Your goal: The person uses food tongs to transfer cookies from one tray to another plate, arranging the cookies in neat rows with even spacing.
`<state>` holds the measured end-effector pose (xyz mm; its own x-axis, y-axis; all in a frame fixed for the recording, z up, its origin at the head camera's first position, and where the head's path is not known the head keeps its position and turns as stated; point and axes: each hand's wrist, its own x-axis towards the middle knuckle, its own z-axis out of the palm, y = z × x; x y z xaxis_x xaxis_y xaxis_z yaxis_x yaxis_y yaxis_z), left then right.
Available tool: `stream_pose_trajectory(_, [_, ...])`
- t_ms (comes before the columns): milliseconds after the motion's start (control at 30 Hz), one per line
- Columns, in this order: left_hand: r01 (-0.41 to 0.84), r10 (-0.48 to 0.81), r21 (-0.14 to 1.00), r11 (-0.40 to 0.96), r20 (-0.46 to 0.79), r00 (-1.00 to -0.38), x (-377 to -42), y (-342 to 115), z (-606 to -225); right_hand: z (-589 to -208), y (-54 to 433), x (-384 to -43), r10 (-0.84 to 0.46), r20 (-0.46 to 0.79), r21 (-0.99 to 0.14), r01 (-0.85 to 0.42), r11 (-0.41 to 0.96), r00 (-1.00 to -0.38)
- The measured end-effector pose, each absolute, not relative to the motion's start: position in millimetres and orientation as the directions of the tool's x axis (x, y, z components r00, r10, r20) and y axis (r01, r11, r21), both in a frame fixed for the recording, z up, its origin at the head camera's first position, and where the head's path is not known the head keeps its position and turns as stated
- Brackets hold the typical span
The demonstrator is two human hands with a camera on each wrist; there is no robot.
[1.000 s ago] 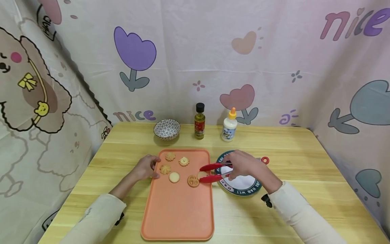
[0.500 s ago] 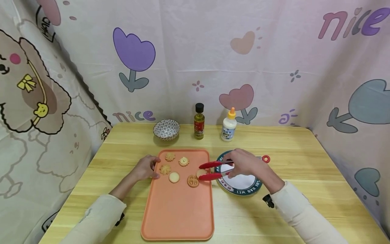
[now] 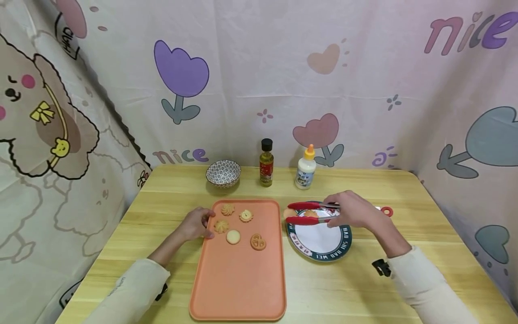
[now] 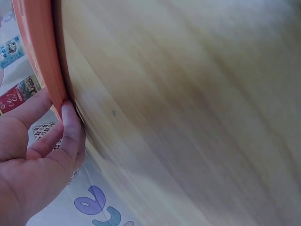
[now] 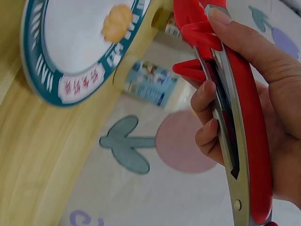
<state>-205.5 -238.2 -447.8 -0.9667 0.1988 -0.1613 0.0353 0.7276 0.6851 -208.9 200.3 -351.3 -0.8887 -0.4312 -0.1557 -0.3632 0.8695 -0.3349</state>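
1. Head view: can see a printed cloth backdrop [image 3: 243, 67] behind and beside a wooden table [image 3: 336, 292].
2. On the table, can see an orange tray [image 3: 238, 283] lying flat.
3. Just right of the tray, can see a white plate [image 3: 319, 238] with a dark green lettered rim.
4. Over the plate's far side, see red-tipped tongs [image 3: 305, 220], arms parted, tips pointing toward the tray.
5. At the right hand [image 3: 353, 209], see fingers curled round the tongs, thumb pressing one arm, fingertips against the other.
6. At the left hand [image 3: 196, 223], see thumb and fingers pinching the tray's left edge near its far corner.
7. Behind the tray, can see a patterned bowl [image 3: 224, 173].
8. Further right, see a dark-capped bottle [image 3: 266, 168], then a white bottle [image 3: 305, 173] with a yellow top.
9. On the tray's far half, count three scalloped biscuits [image 3: 221, 226], a plain round biscuit [image 3: 233, 236] and a pretzel-like biscuit [image 3: 258, 242].
10. Between the tong tips, by the plate's left rim, see a pale biscuit [image 3: 289, 213]; on the plate, a flower-shaped biscuit [image 5: 117, 22].
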Motion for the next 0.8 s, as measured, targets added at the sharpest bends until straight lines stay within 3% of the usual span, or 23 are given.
stream_pose_trajectory(800, [0.039, 0.206, 0.69, 0.722, -0.161, -0.965, -205, -239, -449, -375, 275, -193, -0.27, -0.108, -0.315, -0.225, 0.922, -0.957])
